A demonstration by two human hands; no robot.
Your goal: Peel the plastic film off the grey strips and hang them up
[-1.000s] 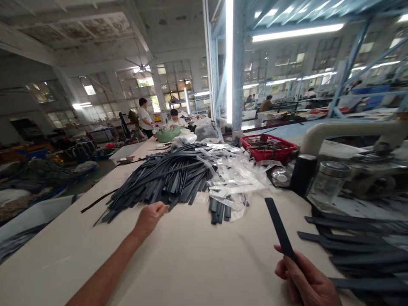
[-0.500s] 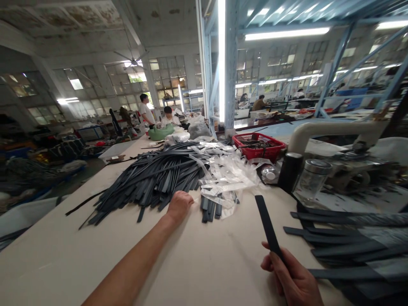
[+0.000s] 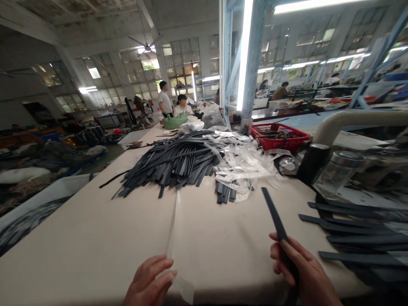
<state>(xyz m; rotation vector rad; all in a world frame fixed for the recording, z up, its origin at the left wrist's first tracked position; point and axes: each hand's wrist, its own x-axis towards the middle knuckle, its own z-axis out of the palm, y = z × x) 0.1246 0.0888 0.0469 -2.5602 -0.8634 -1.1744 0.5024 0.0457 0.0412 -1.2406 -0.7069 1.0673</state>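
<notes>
My left hand is low near the table's front edge, its thumb and fingers closed on a thin translucent plastic strip. That strip stretches up toward the pile and also hangs below the fingers. In my right hand is a flat dark strip, pinched between thumb and fingers, its free end pointing up and away. A large heap of dark strips lies ahead on the pale table. Clear plastic strips are tangled at the heap's right side, partly covering more dark strips.
More dark strips lie at the right edge. Behind them stand a glass jar, a black cylinder and a sewing machine. A red basket sits farther back. Left of the table is a white bin. People are in the background.
My left hand has come back from the heap toward the table's front edge, drawing the translucent strip with it. My right hand still holds the dark strip. The view has shifted left.
</notes>
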